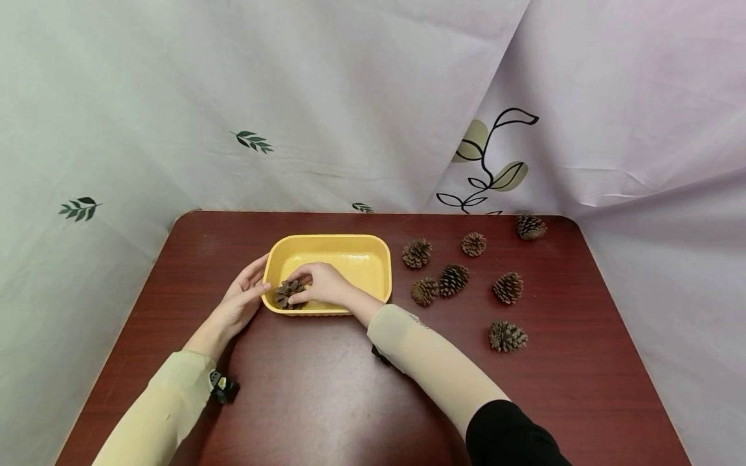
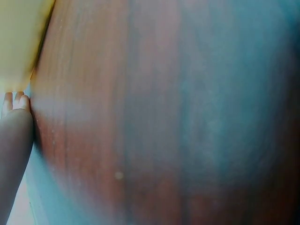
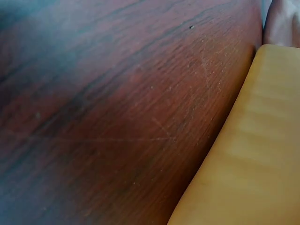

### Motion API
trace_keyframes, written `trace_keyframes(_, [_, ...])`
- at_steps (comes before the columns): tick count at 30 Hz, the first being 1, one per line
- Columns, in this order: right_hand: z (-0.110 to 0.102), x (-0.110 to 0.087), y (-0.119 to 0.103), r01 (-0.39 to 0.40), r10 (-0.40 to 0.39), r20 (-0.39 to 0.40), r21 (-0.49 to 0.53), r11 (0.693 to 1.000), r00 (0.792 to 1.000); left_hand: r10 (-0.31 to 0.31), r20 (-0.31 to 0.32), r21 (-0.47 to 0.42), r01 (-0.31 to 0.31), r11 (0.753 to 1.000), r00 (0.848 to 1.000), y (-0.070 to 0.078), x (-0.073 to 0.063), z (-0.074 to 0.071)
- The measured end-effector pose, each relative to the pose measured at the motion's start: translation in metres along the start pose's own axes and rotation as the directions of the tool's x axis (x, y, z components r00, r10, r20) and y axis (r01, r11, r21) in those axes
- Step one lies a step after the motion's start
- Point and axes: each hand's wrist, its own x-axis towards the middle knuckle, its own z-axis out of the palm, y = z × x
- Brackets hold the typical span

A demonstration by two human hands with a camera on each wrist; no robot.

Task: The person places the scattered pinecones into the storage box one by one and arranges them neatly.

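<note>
A yellow plastic basin (image 1: 370, 272) sits toward the back of the dark red table, left of its middle. Inside its front left corner, my right hand (image 1: 323, 285) holds a brown pine cone (image 1: 285, 295) between thumb and fingers. My left hand (image 1: 241, 299) rests against the basin's left side, its fingers extended along the outer wall and the thumb at the rim. In the left wrist view, the fingertips of the left hand (image 2: 17, 110) meet the basin wall (image 2: 21, 42). The right wrist view shows the basin's outer side (image 3: 253, 150), with the right hand out of sight.
Several loose pine cones lie right of the basin, among them one near its right side (image 1: 416, 253), a touching pair (image 1: 453, 280) and one nearest the front (image 1: 507, 336). A pale leaf-patterned cloth (image 1: 350, 97) hangs behind the table (image 1: 303, 388).
</note>
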Motion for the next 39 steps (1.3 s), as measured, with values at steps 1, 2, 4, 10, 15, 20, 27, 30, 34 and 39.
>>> trace_keyframes(1, [0.0,0.0,0.0,0.002,-0.002,0.003,-0.004,1.0,1.0,0.001,0.001,-0.005,-0.001,1.0,1.0,0.0,0.0,0.0])
trace_keyframes(2, [-0.001,0.0,0.001,0.004,-0.004,0.006,-0.009,1.0,1.0,0.003,0.002,-0.01,-0.003,1.0,1.0,0.0,0.0,0.0])
trace_keyframes(4, [-0.001,0.0,0.001,0.01,-0.01,0.013,-0.023,1.0,1.0,0.005,0.005,-0.018,-0.005,1.0,1.0,0.0,0.0,0.001])
trace_keyframes(10, [-0.002,0.0,0.001,0.036,-0.033,0.033,-0.079,0.996,0.999,0.004,0.007,-0.002,-0.004,1.0,1.0,0.0,0.0,0.0])
trace_keyframes(15, [-0.004,-0.001,-0.002,0.042,-0.038,0.035,-0.122,0.992,0.999,0.008,0.01,-0.001,-0.008,1.0,1.0,0.001,0.001,0.0])
trace_keyframes(20, [-0.013,-0.005,-0.001,0.052,-0.05,0.018,-0.105,0.993,0.999,0.01,0.008,-0.006,-0.01,1.0,1.0,0.0,0.002,0.001])
trace_keyframes(27, [-0.033,-0.024,0.005,0.082,-0.084,-0.052,-0.039,0.996,0.995,0.01,-0.009,-0.003,-0.01,1.0,1.0,0.001,0.002,0.002])
trace_keyframes(30, [-0.043,-0.033,0.008,0.097,-0.099,-0.084,-0.028,0.995,0.992,0.011,-0.012,0.004,-0.011,1.0,1.0,0.001,0.002,0.002])
trace_keyframes(34, [-0.057,-0.045,0.01,0.112,-0.111,-0.131,0.002,0.994,0.985,0.008,-0.019,0.007,-0.008,1.0,1.0,0.002,0.001,0.002])
trace_keyframes(39, [-0.075,-0.058,0.013,0.117,-0.106,-0.189,0.048,0.992,0.976,-0.001,-0.023,0.001,0.001,1.0,1.0,0.002,0.0,0.003])
